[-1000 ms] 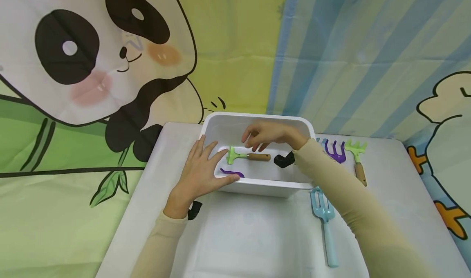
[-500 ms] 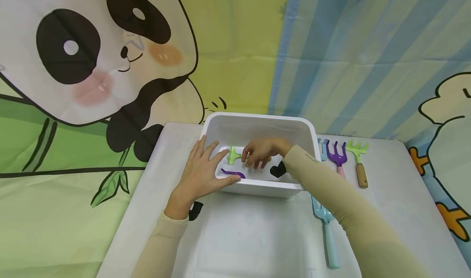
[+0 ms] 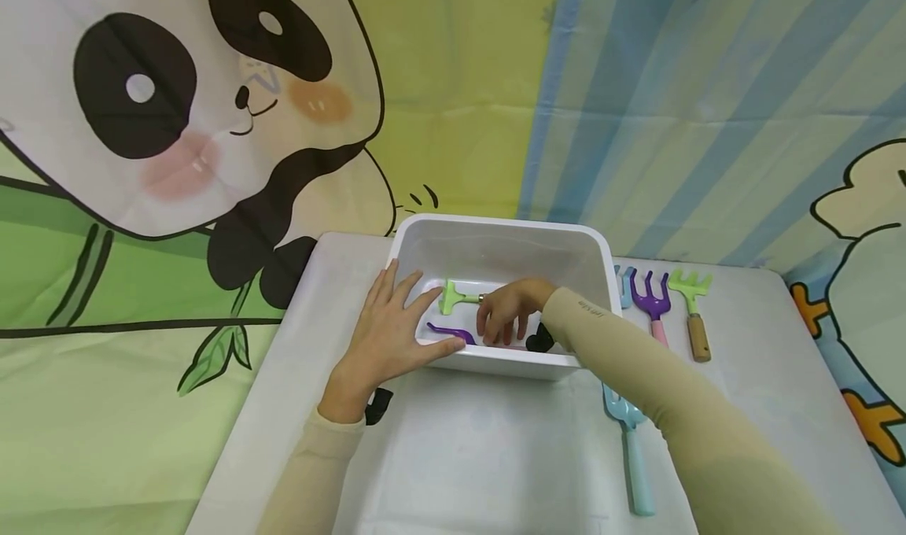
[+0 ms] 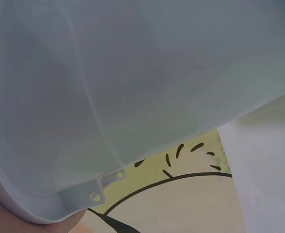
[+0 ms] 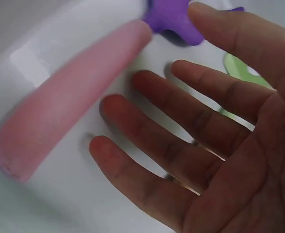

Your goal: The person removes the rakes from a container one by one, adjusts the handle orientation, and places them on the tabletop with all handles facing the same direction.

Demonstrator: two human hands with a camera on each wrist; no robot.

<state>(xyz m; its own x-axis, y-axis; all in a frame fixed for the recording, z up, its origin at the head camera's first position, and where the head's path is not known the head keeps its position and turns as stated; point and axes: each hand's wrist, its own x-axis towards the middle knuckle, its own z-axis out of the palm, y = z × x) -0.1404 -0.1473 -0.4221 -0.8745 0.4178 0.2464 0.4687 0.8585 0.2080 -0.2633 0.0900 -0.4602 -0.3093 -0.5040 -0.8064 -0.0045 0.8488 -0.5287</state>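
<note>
Inside the white plastic bin (image 3: pixel 495 363) lie a green hand rake (image 3: pixel 453 296) with a wooden handle and a purple garden tool (image 3: pixel 453 333) with a pink handle (image 5: pixel 70 99). My right hand (image 3: pixel 506 312) reaches down into the bin, palm toward the pink handle. In the right wrist view its fingers are spread and slightly bent, fingertips close beside the handle, nothing between them and the thumb. My left hand (image 3: pixel 389 326) rests on the bin's left front corner, fingers straight along the left rim and thumb on the front rim. In the left wrist view the bin's outer wall (image 4: pixel 147 87) fills most of the frame.
Right of the bin lie a purple fork (image 3: pixel 651 303) with a pink handle, a green rake (image 3: pixel 692 307) with a wooden handle and a partly hidden light-blue tool (image 3: pixel 624 287). A light-blue fork (image 3: pixel 637 464) lies nearer. Printed cloth (image 3: pixel 453 86) hangs behind the white table (image 3: pixel 481 456).
My right hand has gone lower in the bin and toward its front wall, from over the green rake's wooden handle to beside the pink handle. My left hand stays on the rim.
</note>
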